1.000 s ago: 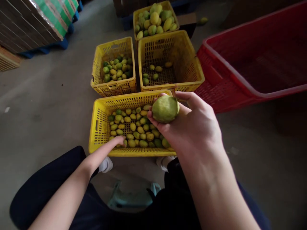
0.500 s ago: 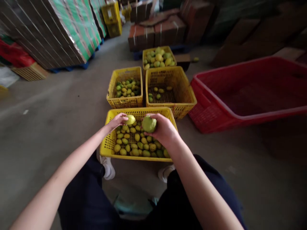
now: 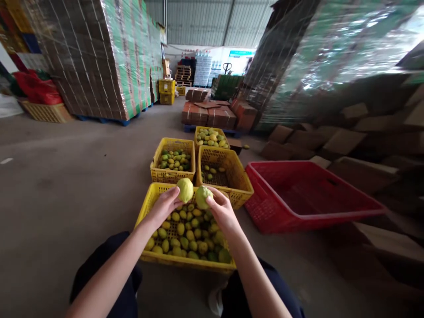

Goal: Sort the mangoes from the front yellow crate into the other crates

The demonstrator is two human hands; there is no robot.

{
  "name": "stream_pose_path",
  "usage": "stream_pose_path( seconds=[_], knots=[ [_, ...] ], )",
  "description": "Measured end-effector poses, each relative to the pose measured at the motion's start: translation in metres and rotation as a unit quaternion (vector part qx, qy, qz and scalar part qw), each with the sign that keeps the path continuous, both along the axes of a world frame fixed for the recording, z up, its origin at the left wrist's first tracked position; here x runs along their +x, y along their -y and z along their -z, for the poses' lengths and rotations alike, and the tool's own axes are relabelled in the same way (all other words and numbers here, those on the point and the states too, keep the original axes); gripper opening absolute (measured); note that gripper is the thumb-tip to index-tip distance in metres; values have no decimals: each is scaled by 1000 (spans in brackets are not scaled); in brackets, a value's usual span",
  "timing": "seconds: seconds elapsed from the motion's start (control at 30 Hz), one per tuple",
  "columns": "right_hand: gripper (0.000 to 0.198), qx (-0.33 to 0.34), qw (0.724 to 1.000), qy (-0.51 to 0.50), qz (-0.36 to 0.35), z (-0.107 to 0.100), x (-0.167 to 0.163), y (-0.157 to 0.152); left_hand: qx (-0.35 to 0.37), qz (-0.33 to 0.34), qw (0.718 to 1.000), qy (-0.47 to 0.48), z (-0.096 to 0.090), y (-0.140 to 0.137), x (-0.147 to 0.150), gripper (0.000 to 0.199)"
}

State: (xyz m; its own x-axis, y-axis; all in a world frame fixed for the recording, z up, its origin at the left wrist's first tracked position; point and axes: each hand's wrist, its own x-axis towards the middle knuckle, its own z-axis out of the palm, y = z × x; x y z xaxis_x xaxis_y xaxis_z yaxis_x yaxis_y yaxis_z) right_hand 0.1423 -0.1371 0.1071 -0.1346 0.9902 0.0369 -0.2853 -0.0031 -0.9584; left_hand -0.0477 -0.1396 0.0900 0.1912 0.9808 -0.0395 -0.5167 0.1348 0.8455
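My left hand (image 3: 167,203) is closed on a yellow lemon (image 3: 185,190), its thumb and fingers at the fruit's left side. Close beside it, my right hand (image 3: 221,209) grips a greener, knobbly lemon (image 3: 203,197) between thumb and fingers. Both fruits are held up side by side with a narrow gap, above the nearest yellow crate (image 3: 145,205). Many yellow and green lemons (image 3: 194,235) lie across the bottom of that crate, partly hidden by my hands and forearms.
Beyond stand a left yellow crate (image 3: 155,168) of greenish lemons, a right yellow crate (image 3: 240,176) holding several, and a full far crate (image 3: 212,138). A large red bin (image 3: 265,207) is at right. Wrapped pallet stacks (image 3: 129,57) and flattened cardboard (image 3: 308,139) flank the floor.
The view has tilted up, bringing the back wall and pallet stacks into sight. Both hands have drawn closer together with their lemons, which are now raised nearly side by side.
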Motion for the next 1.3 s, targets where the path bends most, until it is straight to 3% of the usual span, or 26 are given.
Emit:
stream_pose_path(
  seconds=[0.13, 0.33, 0.57, 1.07, 1.17, 1.3],
  knots=[
    [48, 49, 998, 34, 2, 0, -1, 3, 10, -4, 1000, -1, -2, 6, -7, 52],
    [54, 144, 986, 53, 68, -15, -10, 13, 139, -90, 983, -80, -13, 17, -12, 57],
    [54, 180, 981, 45, 56, -15, -15, 18, 213, -82, 966, -121, -18, 19, -11, 55],
    [53, 192, 979, 53, 46, -12, -9, 16, 203, -72, 968, -128, -18, 15, -9, 56],
    [53, 153, 987, 39, 26, -12, -8, 16, 177, -62, 976, -114, -16, 15, -9, 60],
    [40, 52, 998, 38, 6, -10, -11, 15, 76, -10, 994, -72, -11, 13, -5, 64]
  ],
)
